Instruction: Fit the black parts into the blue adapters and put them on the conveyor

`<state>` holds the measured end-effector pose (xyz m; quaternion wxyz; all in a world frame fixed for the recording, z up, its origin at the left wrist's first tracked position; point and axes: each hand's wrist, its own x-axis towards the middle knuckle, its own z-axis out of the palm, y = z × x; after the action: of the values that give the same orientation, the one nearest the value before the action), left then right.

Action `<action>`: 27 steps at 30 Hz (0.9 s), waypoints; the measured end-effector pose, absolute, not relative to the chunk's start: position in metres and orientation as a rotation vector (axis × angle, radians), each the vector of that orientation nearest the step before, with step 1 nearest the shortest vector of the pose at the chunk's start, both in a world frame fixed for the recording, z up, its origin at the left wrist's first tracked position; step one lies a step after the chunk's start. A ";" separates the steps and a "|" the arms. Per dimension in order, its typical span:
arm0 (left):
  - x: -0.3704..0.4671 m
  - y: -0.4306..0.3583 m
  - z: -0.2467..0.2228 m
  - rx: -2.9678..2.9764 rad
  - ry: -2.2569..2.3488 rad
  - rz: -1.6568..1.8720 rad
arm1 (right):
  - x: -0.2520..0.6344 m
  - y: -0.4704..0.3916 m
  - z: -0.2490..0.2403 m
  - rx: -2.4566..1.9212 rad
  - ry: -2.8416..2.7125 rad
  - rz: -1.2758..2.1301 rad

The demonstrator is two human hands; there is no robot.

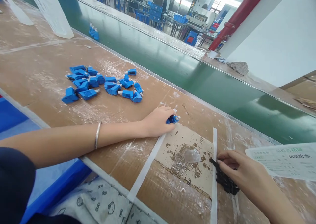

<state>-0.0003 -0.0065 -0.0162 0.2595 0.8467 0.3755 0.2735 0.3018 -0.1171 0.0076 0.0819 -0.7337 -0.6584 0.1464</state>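
My left hand [159,121] rests on the cardboard-covered bench, its fingers closed around a blue plastic part [173,119] with pale tips. To its left lies a loose group of similar blue parts [113,86]. My right hand [238,168] pinches a small black piece [213,162] between thumb and fingers. Beneath that hand sits a pile of black pieces [225,182], partly hidden by it. Between my hands, a taped-down cardboard sheet [170,151] with dark stains carries a small clear blob or shallow dish [192,156].
Beyond the bench runs a green conveyor belt [158,58], with several blue parts [93,32] standing near its edge. A printed translucent sheet [283,160] lies at the right. A clear plastic container [53,13] is at upper left. Further away, people stand among blue crates [155,12].
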 end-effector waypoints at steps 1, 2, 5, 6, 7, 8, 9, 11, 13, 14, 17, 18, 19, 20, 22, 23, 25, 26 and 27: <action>-0.001 -0.006 -0.017 2.294 1.015 0.747 | 0.299 -0.118 0.011 -2.202 -1.919 0.484; -0.001 -0.006 -0.017 2.299 1.014 0.752 | 0.297 -0.119 0.015 -2.188 -1.864 0.529; -0.002 -0.005 -0.017 2.321 1.014 0.759 | 0.293 -0.123 0.023 -2.014 -1.675 0.649; -0.002 -0.005 -0.017 2.323 1.010 0.762 | 0.293 -0.124 0.025 -1.909 -1.608 0.692; -0.002 -0.005 -0.016 2.320 1.002 0.764 | 0.292 -0.125 0.025 -1.788 -1.544 0.738; -0.002 -0.005 -0.015 2.314 0.998 0.763 | 0.291 -0.126 0.025 -1.668 -1.488 0.785; -0.002 -0.005 -0.014 2.304 0.998 0.761 | 0.290 -0.127 0.025 -1.559 -1.440 0.824; -0.002 -0.006 -0.010 2.253 1.004 0.760 | 0.285 -0.128 0.022 -1.405 -1.380 0.882; -0.002 -0.008 -0.007 2.132 0.996 0.763 | 0.278 -0.129 0.019 -1.337 -1.379 0.919; -0.002 -0.010 -0.006 2.037 0.966 0.755 | 0.274 -0.130 0.017 -1.313 -1.392 0.928; -0.003 -0.017 -0.002 1.660 0.798 0.714 | 0.263 -0.135 0.015 -1.276 -1.465 0.889; -0.002 -0.019 -0.001 1.542 0.745 0.695 | 0.261 -0.137 0.014 -1.304 -1.508 0.830; -0.002 -0.022 -0.001 1.439 0.702 0.672 | 0.258 -0.139 0.014 -1.348 -1.570 0.744; -0.002 -0.025 0.000 1.355 0.670 0.643 | 0.256 -0.141 0.014 -1.398 -1.660 0.640; -0.001 -0.031 0.001 1.232 0.620 0.567 | 0.253 -0.144 0.014 -1.458 -1.898 0.409; 0.000 -0.032 0.001 1.191 0.600 0.533 | 0.252 -0.145 0.015 -1.447 -2.020 0.304; 0.001 -0.035 0.001 1.155 0.577 0.501 | 0.249 -0.145 0.016 -1.385 -2.200 0.151; 0.002 -0.035 0.001 1.155 0.576 0.495 | 0.247 -0.145 0.017 -1.352 -2.252 0.104; 0.002 -0.035 0.001 1.158 0.576 0.494 | 0.245 -0.145 0.017 -1.324 -2.287 0.077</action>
<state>0.0020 -0.0354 0.0014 0.7698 0.5340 0.2654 0.2276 0.2454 -0.1446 0.0170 0.2465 -0.4854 -0.8383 0.0283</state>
